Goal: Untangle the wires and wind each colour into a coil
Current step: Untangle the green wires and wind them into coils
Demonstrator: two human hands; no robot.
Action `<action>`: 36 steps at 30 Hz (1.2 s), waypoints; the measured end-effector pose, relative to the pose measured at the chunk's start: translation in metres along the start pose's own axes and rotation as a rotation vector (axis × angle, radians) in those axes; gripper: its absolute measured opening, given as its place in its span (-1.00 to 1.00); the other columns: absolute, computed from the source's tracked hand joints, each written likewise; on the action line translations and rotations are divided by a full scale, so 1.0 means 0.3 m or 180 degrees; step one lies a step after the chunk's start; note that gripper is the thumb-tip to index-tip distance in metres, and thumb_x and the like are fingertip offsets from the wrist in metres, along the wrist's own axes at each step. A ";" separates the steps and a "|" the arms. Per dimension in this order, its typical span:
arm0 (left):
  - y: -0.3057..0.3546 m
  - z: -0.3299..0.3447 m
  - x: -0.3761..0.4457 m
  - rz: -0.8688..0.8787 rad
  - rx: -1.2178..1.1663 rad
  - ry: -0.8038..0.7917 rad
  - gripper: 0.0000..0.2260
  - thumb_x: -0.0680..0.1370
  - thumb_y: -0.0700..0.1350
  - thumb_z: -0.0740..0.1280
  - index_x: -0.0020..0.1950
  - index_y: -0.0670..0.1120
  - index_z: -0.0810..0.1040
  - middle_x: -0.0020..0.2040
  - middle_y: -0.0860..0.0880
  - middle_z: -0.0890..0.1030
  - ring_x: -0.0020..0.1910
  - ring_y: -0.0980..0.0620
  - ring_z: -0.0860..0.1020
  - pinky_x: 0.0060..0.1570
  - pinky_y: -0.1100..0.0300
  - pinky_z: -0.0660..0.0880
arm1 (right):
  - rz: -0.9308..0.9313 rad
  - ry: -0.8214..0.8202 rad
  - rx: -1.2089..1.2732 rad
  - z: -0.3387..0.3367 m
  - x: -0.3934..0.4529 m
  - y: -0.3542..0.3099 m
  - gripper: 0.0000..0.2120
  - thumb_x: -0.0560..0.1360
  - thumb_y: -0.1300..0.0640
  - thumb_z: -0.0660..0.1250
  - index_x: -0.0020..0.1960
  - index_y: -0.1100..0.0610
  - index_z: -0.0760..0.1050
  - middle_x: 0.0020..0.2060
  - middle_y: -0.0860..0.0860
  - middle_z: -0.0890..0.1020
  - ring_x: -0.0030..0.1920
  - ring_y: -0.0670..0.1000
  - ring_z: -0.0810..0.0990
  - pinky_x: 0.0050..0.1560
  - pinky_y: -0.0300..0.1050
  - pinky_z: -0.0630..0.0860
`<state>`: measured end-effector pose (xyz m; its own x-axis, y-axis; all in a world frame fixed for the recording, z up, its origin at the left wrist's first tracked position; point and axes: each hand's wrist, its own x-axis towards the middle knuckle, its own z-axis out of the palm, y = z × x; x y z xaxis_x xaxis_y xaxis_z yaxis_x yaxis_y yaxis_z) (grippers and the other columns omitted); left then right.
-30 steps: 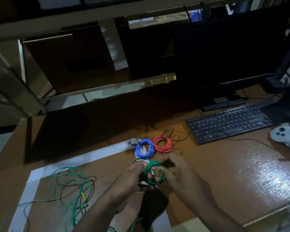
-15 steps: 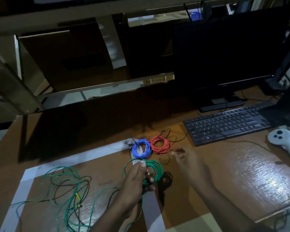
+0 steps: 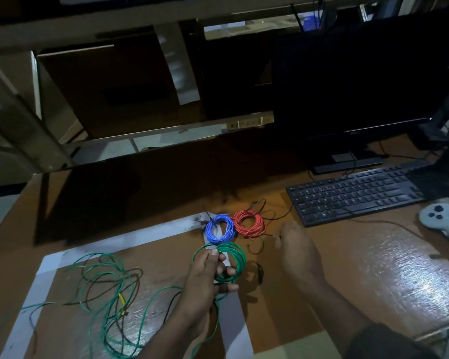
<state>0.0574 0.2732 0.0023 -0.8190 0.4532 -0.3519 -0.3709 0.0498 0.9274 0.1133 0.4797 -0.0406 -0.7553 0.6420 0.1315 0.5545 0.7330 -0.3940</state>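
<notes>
A brown tabletop [image 3: 373, 268] carries everything, with a dark monitor [image 3: 360, 81] standing at its far right and a black keyboard [image 3: 355, 194] lying in front of it, long axis running left to right and tilted slightly up toward the right. White tape [image 3: 130, 239] marks a rectangle on the near left, and inside it sprawls a loose tangle of green and dark wire [image 3: 109, 288], its strands spread mostly left to right with one green strand trailing toward the left hand. A white controller [image 3: 443, 221] lies at the right edge. The left hand [image 3: 205, 283] holds a green coil [image 3: 231, 260] just above the tabletop, fingers curled through the ring and thumb pressed on its near-left rim, so the grip is closed around the coil; the ring lies nearly flat, open face up. The right hand [image 3: 298, 252] hovers just right of it with loosely bent fingers holding nothing. Beyond the green coil, a blue coil [image 3: 220, 228] and a red coil [image 3: 249, 224] lie flat and touching side by side, blue on the left.
</notes>
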 end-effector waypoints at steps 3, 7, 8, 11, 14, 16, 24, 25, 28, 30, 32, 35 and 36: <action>0.002 -0.005 0.004 0.0008 -0.0042 -0.0023 -0.71 0.73 -0.01 0.15 -0.04 -0.16 0.48 -0.23 -0.09 0.45 -0.14 -0.03 0.62 -0.27 0.12 0.61 | -0.0012 -0.0070 -0.0036 -0.028 -0.027 0.013 -0.67 0.52 0.26 0.32 -0.23 -0.06 0.27 -0.31 -0.12 0.41 -0.32 -0.08 0.43 -0.48 -0.18 0.18; 0.013 -0.009 0.005 0.0031 -0.0026 0.0002 -0.71 0.73 0.02 0.13 0.00 -0.14 0.50 -0.32 0.00 0.49 -0.25 0.05 0.57 -0.29 0.16 0.56 | 0.0245 -0.0006 0.0208 -0.094 -0.074 0.016 -0.78 0.56 0.23 0.31 -0.15 -0.05 0.38 -0.31 -0.10 0.52 -0.36 -0.11 0.45 -0.48 -0.20 0.30; 0.015 -0.009 0.007 0.0032 0.0003 0.0041 -0.70 0.73 0.04 0.13 0.01 -0.13 0.50 -0.32 0.00 0.50 -0.29 0.06 0.53 -0.29 0.17 0.51 | 0.0305 0.0021 0.0318 -0.114 -0.086 0.010 -0.84 0.58 0.22 0.30 -0.10 -0.02 0.45 -0.26 -0.07 0.57 -0.33 -0.08 0.48 -0.44 -0.19 0.31; 0.020 -0.009 0.015 0.0086 -0.0007 0.0161 -0.71 0.73 0.03 0.12 0.01 -0.13 0.49 -0.37 0.07 0.49 -0.24 0.02 0.45 -0.24 0.12 0.41 | 0.0456 0.0171 0.0667 -0.176 -0.125 -0.023 -0.91 0.63 0.15 0.28 0.08 0.06 0.55 -0.11 -0.01 0.65 -0.14 0.04 0.61 -0.26 -0.09 0.48; 0.023 -0.010 0.016 0.0157 -0.0005 0.0220 -0.70 0.74 0.04 0.12 0.00 -0.12 0.48 -0.29 0.01 0.49 -0.21 -0.01 0.43 -0.22 0.10 0.41 | 0.0528 0.0367 0.1060 -0.220 -0.150 -0.053 -0.86 0.63 0.13 0.30 0.14 0.07 0.58 -0.06 -0.01 0.67 -0.09 0.03 0.64 -0.19 -0.06 0.56; 0.026 -0.013 0.013 0.0231 0.0054 0.0225 -0.69 0.73 0.06 0.11 0.02 -0.12 0.50 -0.21 -0.07 0.46 -0.22 -0.01 0.42 -0.21 0.11 0.41 | 0.0673 0.0263 0.1505 -0.241 -0.154 -0.073 -0.93 0.61 0.11 0.35 0.05 0.03 0.61 -0.15 -0.06 0.68 -0.15 -0.06 0.66 -0.28 -0.16 0.52; 0.044 -0.019 0.003 0.0776 0.0255 0.0252 -0.71 0.73 0.05 0.09 -0.09 -0.08 0.41 -0.33 0.04 0.37 -0.33 0.09 0.33 -0.27 0.17 0.32 | 0.1205 -0.1272 0.3628 -0.225 -0.219 -0.226 -0.96 0.49 0.34 0.45 -0.07 0.30 0.63 -0.36 0.09 0.62 -0.49 -0.14 0.53 -0.45 -0.32 0.48; 0.048 -0.019 0.000 0.0819 0.0249 0.0215 -0.73 0.73 0.04 0.09 -0.08 -0.05 0.42 -0.34 0.06 0.36 -0.34 0.11 0.33 -0.30 0.20 0.32 | 0.1258 -0.1404 0.3714 -0.219 -0.230 -0.244 -0.97 0.49 0.35 0.45 -0.08 0.30 0.63 -0.37 0.10 0.61 -0.49 -0.11 0.53 -0.43 -0.29 0.49; 0.047 -0.030 -0.004 0.0934 0.0299 0.0146 -0.76 0.73 0.06 0.10 0.05 0.02 0.51 -0.33 0.11 0.41 -0.30 0.13 0.36 -0.27 0.18 0.34 | 0.1591 -0.1816 0.4111 -0.207 -0.253 -0.292 -0.97 0.50 0.37 0.42 -0.11 0.33 0.62 -0.41 0.13 0.59 -0.45 -0.02 0.49 -0.44 -0.27 0.50; 0.044 -0.038 -0.008 0.1020 0.0293 0.0126 -0.76 0.73 0.05 0.11 0.18 0.04 0.55 -0.26 0.05 0.45 -0.27 0.10 0.38 -0.26 0.17 0.36 | 0.1817 -0.2035 0.4341 -0.209 -0.263 -0.319 -0.92 0.51 0.41 0.39 -0.16 0.33 0.59 -0.43 0.13 0.58 -0.47 -0.03 0.47 -0.50 -0.29 0.47; 0.045 -0.039 -0.014 0.1136 0.0256 0.0183 -0.76 0.73 0.04 0.11 0.22 0.05 0.55 -0.22 0.01 0.47 -0.25 0.06 0.38 -0.26 0.13 0.37 | 0.1982 -0.2242 0.4504 -0.208 -0.273 -0.340 -0.88 0.51 0.42 0.38 -0.20 0.32 0.57 -0.46 0.13 0.57 -0.53 -0.06 0.46 -0.55 -0.31 0.44; 0.059 -0.034 -0.029 0.1256 0.0208 0.0260 -0.78 0.70 0.05 0.14 0.22 0.06 0.54 -0.26 0.02 0.47 -0.27 0.04 0.40 -0.26 0.06 0.37 | 0.2179 -0.2448 0.4485 -0.201 -0.281 -0.361 -0.87 0.52 0.39 0.39 -0.19 0.28 0.55 -0.46 0.11 0.56 -0.56 -0.09 0.46 -0.57 -0.34 0.43; 0.062 -0.033 -0.035 0.1285 0.0189 0.0274 -0.76 0.68 0.08 0.15 0.22 0.07 0.54 -0.27 0.01 0.46 -0.27 0.03 0.39 -0.26 0.04 0.36 | 0.2249 -0.2432 0.4517 -0.196 -0.280 -0.366 -0.86 0.52 0.39 0.39 -0.20 0.27 0.54 -0.47 0.11 0.56 -0.58 -0.10 0.46 -0.57 -0.34 0.43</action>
<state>0.0548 0.2607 0.0219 -0.9280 0.3710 0.0345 0.0114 -0.0642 0.9979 0.1365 0.3585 0.0450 -0.7367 0.1774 -0.6525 0.4277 -0.6251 -0.6529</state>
